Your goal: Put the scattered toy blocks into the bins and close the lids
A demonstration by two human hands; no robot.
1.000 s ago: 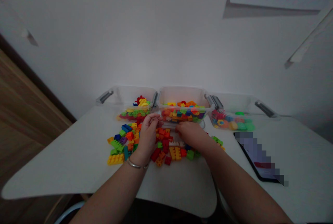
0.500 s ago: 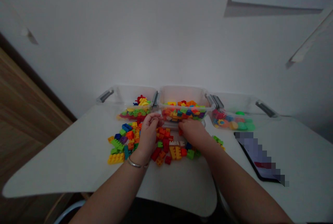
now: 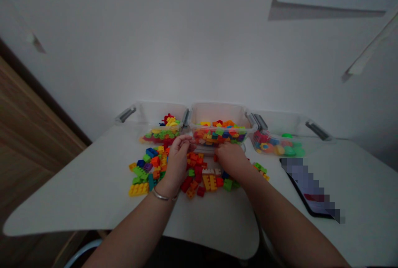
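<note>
A spread of colourful toy building bricks (image 3: pixel 195 172) lies on the white table, under and around both hands. My left hand (image 3: pixel 178 160), with a silver bangle at the wrist, is over the left middle of the spread. Its fingers are curled together near the front of the middle bin; anything between them is hidden. To the right, my right hand (image 3: pixel 231 158) reaches down with fingers closed. A red brick (image 3: pixel 215 158) shows right by its fingertips, but I cannot make out whether it is gripped.
Behind the bricks stand three clear plastic bins: a left bin (image 3: pixel 149 112) and middle bin (image 3: pixel 219 112) holding toy pieces, and a right bin (image 3: pixel 280 120) with rounder pieces. A phone (image 3: pixel 311 189) lies on the table (image 3: pixel 77 185) at right. A wall rises behind.
My right hand has shifted very slightly to the right at the fingertips. My left hand, the bins and the other bricks look unmoved.
</note>
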